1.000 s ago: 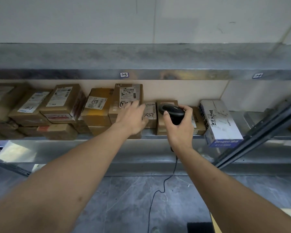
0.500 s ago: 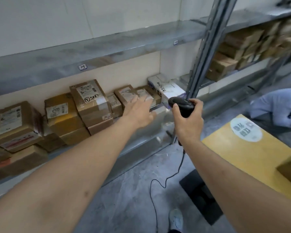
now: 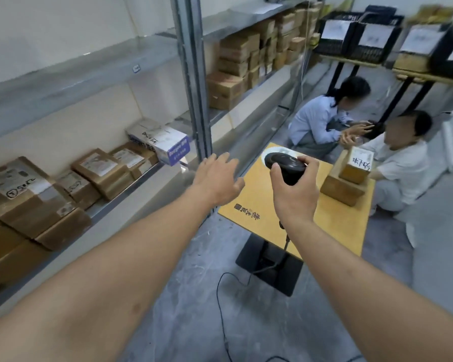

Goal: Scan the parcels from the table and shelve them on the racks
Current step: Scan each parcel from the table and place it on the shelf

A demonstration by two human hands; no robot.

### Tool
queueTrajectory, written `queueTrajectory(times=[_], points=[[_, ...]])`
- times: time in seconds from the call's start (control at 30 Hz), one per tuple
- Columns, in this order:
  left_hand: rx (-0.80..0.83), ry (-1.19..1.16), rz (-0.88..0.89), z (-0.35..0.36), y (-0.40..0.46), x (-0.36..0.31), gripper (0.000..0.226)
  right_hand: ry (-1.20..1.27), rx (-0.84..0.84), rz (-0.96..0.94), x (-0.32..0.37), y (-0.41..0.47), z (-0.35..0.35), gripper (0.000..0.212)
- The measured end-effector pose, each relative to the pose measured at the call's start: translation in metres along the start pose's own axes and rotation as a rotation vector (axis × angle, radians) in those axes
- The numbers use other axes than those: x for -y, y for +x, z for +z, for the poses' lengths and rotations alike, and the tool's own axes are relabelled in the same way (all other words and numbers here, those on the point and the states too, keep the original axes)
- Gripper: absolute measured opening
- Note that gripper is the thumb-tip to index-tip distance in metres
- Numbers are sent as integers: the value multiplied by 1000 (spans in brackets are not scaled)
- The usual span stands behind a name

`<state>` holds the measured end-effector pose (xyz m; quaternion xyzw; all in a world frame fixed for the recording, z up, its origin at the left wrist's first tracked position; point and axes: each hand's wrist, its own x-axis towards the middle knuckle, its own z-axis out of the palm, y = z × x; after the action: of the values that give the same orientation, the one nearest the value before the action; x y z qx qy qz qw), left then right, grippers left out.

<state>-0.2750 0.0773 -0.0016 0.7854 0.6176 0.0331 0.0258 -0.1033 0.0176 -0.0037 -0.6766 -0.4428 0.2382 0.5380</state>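
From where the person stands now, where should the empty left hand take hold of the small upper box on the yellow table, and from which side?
Probably from above, gripping its two brown side faces. The small upper box stands upright on the larger box, with nothing close beside it. The left hand is open and free; the right hand holds the scanner.

Scanner in my right hand, left hand empty.
My right hand (image 3: 294, 198) grips the scanner (image 3: 285, 167) over the table's (image 3: 332, 226) left edge; two boxes (image 3: 347, 178) sit stacked at its far right corner.
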Motion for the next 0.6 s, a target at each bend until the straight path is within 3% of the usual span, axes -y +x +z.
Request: queueTrajectory(times=[0.23,0.6], points=[[10,-31,87,16,35,-137,56,-16,-113,57,-48,49,-106,44],[49,-75,136,42,86,-280,55,-72,-168,122,-114,122,-214,43]])
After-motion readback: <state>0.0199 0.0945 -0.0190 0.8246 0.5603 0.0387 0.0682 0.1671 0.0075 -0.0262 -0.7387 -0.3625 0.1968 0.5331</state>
